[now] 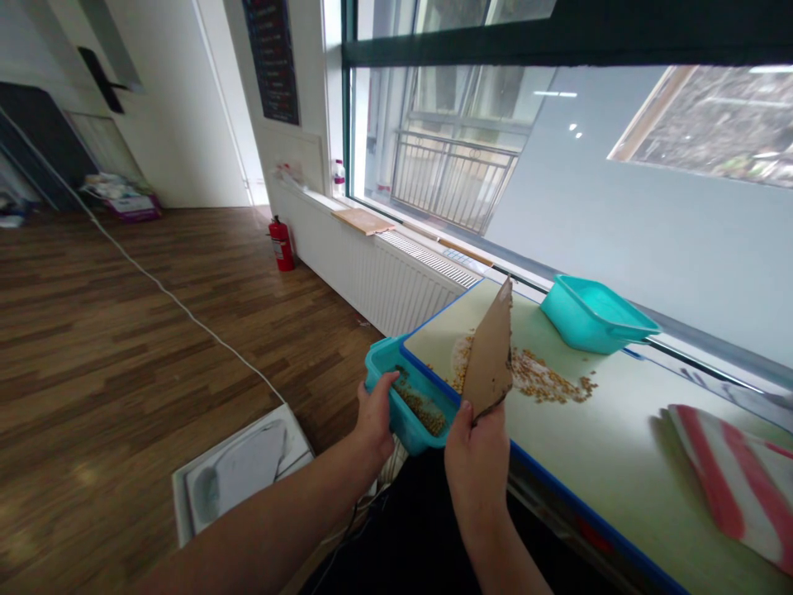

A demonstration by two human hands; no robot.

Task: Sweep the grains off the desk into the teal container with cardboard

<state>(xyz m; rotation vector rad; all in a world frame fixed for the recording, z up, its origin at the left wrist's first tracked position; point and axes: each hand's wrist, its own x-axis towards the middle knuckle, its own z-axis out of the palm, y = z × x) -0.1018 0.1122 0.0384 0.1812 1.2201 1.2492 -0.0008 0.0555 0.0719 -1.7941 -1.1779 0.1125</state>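
My left hand (375, 416) grips the near-left wall of a turquoise plastic bin (409, 428), its thumb over the rim. The bin is held against the table's blue edge, a little below the tabletop, with a layer of small yellowish grains inside. In my right hand (476, 454) is a piece of brown cardboard (489, 351), upright with its lower edge at the tabletop. Yellow kernels (545, 376), mixed with whitish powder, lie spread on the table on both sides of the cardboard; the cardboard hides part of them.
A second turquoise bin (595, 318) stands at the table's back by the window. A red-and-white striped cloth (731, 471) lies on the tabletop (595, 446) at right. A radiator (396, 281), a fire extinguisher (282, 245), a white cable (198, 318) and a white panel (241, 471) are to the left.
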